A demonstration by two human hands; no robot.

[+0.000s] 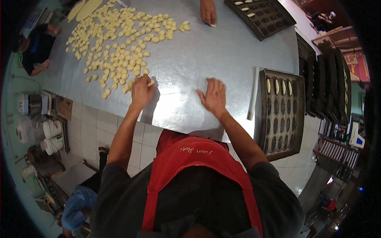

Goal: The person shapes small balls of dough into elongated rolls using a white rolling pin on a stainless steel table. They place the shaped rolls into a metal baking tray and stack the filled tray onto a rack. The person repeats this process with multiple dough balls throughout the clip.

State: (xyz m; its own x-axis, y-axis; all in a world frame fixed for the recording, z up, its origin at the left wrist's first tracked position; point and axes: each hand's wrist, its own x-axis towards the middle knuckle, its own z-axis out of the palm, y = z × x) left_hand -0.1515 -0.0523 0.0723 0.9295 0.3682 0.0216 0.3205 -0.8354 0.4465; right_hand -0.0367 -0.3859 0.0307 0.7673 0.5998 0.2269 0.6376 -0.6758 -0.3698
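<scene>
My left hand is closed at the near edge of a spread of pale dough balls. A small pale piece of dough shows at its fingertips. To the right, my right hand lies palm down on the shiny metal table, fingers stretched and thumb apart. No dough shows around it; what may be under the palm is hidden. Right of that hand, a dark moulded baking tray has several long dough pieces in its far row of hollows.
A pale strip lies beside the tray. Across the table, another person's hand touches a bit of dough near a second tray. Flat dough sheets lie far left. Another person stands at the left edge; stacked trays stand right.
</scene>
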